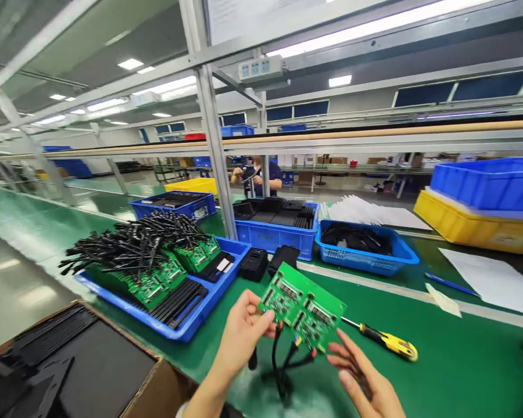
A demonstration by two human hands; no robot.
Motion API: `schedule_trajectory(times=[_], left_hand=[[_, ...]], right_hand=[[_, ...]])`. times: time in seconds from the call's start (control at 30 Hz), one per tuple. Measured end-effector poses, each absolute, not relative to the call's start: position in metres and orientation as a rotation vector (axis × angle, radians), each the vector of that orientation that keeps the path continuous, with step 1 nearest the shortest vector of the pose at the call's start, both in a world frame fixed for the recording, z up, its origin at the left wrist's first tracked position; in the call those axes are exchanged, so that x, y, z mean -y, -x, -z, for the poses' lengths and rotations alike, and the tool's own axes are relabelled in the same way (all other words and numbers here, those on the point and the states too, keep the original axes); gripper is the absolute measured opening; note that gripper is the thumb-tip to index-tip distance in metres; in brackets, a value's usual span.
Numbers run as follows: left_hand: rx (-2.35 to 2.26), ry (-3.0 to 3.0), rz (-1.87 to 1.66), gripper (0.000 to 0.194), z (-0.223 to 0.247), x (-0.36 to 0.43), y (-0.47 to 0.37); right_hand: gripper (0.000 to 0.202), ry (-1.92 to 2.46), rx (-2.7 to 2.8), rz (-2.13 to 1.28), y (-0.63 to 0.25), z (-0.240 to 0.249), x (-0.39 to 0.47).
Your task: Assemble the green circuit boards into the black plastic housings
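A green circuit board [303,305] with two similar sets of components is raised over the green bench, tilted toward me. My left hand [246,328] is closed on its left edge, thumb on the front face. Black cables [281,366] dangle from the board's lower edge. Close to the lower right corner is my right hand [361,371], open, its fingers apart; whether a fingertip touches the board is unclear. Behind the board, a yellow-and-black screwdriver [390,342] lies on the bench, its shaft tip hidden by the board.
At left, a blue tray [187,332] holds many cabled boards and black plastic parts. A cardboard box [150,383] stands in front of it. Blue bins [276,235] and a blue basket [366,264] line the back, near a metal post [218,157]. A person [265,177] works beyond.
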State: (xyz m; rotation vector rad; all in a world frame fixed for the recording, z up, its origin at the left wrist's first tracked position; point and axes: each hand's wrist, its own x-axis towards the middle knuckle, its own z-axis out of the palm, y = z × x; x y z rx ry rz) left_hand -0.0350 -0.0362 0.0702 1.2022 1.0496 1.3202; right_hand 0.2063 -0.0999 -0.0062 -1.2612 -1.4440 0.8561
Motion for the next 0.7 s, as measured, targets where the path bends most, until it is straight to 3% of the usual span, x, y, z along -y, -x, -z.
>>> schedule_trajectory(times=[0.13, 0.3, 0.4, 0.53, 0.7], left_hand=[[-0.856, -0.920, -1.064, 0.053, -0.042, 0.058, -0.002], [-0.785, -0.797, -0.815, 0.064, -0.021, 0.059, -0.015], [-0.855, -0.861, -0.817, 0.063, -0.013, 0.059, -0.020], [-0.856, -1.012, -0.888, 0.054, -0.005, 0.064, -0.025], [-0.855, -1.209, -0.969, 0.042, -0.003, 0.069, -0.026]], right_hand=[[0.051, 1.178, 1.057, -1.007, -0.206, -0.002, 0.098], [0.050, 1.140, 0.953, -1.087, -0.209, -0.004, 0.103], [0.053, 1.260, 0.944, -0.863, -0.211, 0.000, 0.102], [0.033, 1.445, 1.094, -0.452, -0.214, 0.000, 0.098], [0.037, 1.509, 1.110, -0.576, -0.215, -0.010, 0.096]])
